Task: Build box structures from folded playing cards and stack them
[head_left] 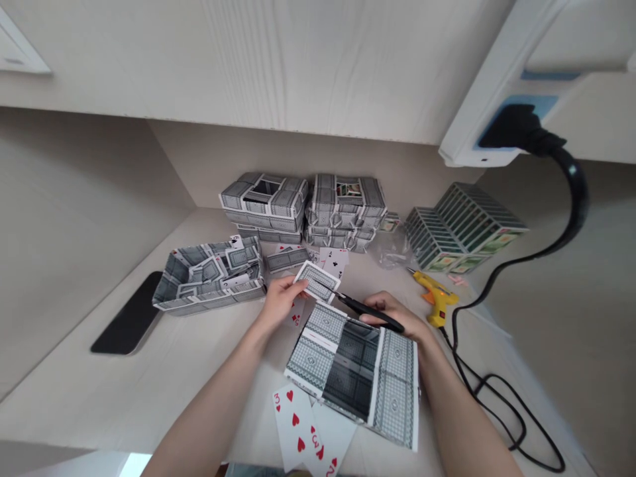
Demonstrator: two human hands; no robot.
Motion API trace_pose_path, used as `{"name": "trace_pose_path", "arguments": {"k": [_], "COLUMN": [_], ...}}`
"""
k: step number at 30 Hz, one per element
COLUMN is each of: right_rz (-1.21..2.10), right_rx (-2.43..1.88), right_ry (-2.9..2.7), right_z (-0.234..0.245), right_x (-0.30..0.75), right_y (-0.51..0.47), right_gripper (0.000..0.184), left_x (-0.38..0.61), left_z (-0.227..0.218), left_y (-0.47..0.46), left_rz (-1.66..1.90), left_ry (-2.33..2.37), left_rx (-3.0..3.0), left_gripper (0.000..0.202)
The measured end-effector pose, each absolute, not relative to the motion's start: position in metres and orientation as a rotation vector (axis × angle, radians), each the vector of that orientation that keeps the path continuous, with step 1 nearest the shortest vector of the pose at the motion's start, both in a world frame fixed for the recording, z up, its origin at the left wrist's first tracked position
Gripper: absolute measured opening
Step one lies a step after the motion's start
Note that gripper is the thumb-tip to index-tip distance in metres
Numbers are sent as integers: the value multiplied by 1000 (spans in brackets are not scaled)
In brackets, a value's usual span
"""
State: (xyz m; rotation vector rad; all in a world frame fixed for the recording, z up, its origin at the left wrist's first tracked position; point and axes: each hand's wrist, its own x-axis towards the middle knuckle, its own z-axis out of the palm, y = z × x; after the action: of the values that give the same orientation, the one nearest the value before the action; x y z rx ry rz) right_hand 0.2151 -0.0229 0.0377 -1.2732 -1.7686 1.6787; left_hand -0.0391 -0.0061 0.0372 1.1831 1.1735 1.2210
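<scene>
Between its thumb and fingers, my left hand (281, 301) pinches a playing card (320, 283), back side up. My right hand (395, 311) is closed around a pair of black-handled scissors (370, 310), whose blades reach the card's right edge. Below both hands sits a box made of playing cards (311, 358), with a dark window in the middle of its top. Loose heart cards (293, 421) stick out from under its near side. Further cards (334, 260) lie behind the held card.
An open card-built tray (209, 305) with loose cards stands left, beside a phone (126, 318). Stacked card boxes (268, 199) line the back wall. On the right are green card packs (462, 225), a yellow glue gun (437, 298) and its black cord (497, 265).
</scene>
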Motion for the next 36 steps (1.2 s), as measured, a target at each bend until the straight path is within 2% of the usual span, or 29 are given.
{"name": "trace_pose_path", "arguments": {"k": [14, 36], "right_rz": [1626, 1638], "right_rx": [-1327, -1365], "right_ry": [-1805, -1819], "right_z": [34, 32], "right_x": [219, 216], "right_y": [-20, -19], "right_gripper": [41, 49], "left_x": [-40, -42], "left_z": [34, 29], "left_y": [-5, -2], "left_rz": [1206, 1202], "left_ry": [1191, 1192], "left_rx": [1196, 1188], "left_gripper": [24, 22]}}
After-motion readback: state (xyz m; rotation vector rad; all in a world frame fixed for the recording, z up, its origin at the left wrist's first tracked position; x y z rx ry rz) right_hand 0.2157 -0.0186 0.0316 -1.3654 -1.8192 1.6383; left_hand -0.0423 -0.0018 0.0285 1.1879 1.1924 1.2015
